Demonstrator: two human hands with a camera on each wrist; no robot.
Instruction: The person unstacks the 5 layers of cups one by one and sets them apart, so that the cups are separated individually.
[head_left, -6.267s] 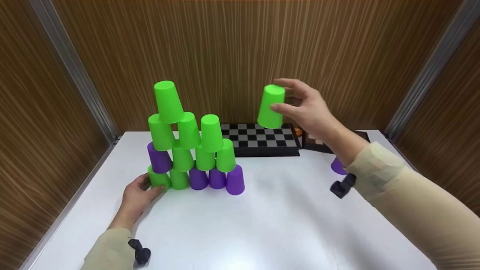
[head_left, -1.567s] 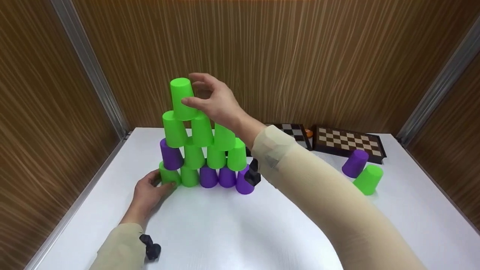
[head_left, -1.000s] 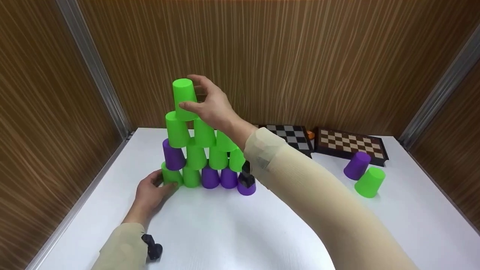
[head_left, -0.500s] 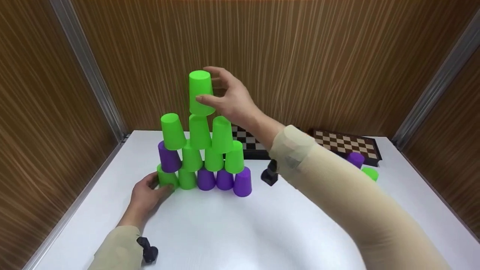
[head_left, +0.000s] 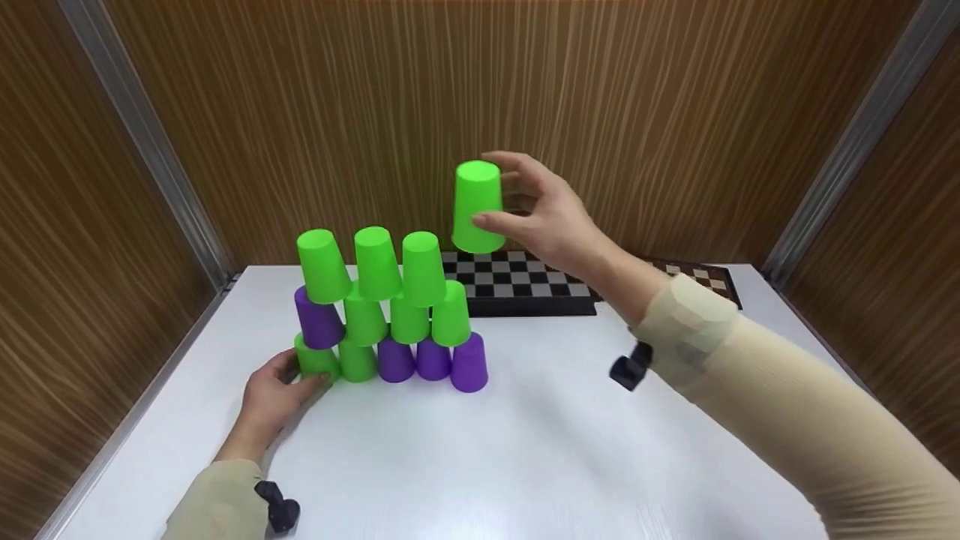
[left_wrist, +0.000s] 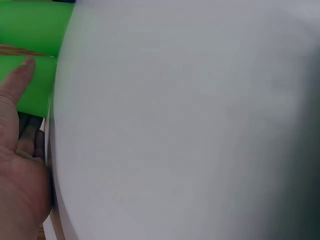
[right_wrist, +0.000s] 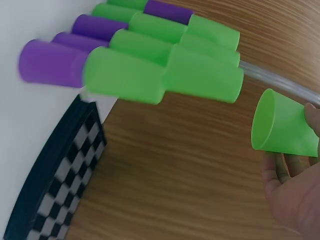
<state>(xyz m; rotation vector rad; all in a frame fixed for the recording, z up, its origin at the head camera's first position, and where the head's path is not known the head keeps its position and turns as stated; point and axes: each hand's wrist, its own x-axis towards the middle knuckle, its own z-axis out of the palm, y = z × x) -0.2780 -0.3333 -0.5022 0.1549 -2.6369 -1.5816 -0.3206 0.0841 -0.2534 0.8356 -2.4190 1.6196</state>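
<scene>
My right hand [head_left: 559,217] holds an upside-down green cup [head_left: 478,210] in the air, right of a stack of cups, thumb in front and fingers behind. In the right wrist view the cup [right_wrist: 285,125] shows its wide rim facing the stack's side. The stack has three rows of upside-down cups. Three green ones form the top row, including a middle green cup [head_left: 377,262]. Below come a purple cup [head_left: 319,319] and three green ones; green and purple cups make the base. My left hand [head_left: 270,397] grips the leftmost bottom green cup [head_left: 315,358], its thumb [left_wrist: 22,77] across the front.
A black and grey checkered board [head_left: 517,277] lies on the white table [head_left: 465,465] behind and right of the stack. Another brown checkered board [head_left: 701,277] lies partly behind the right forearm. A wood-grain panel [head_left: 637,90] stands at the back.
My right hand lifted the stack's top green cup and carried it right. Before that, it set another green cup down beside a purple one at right. My left hand keeps its grip.
</scene>
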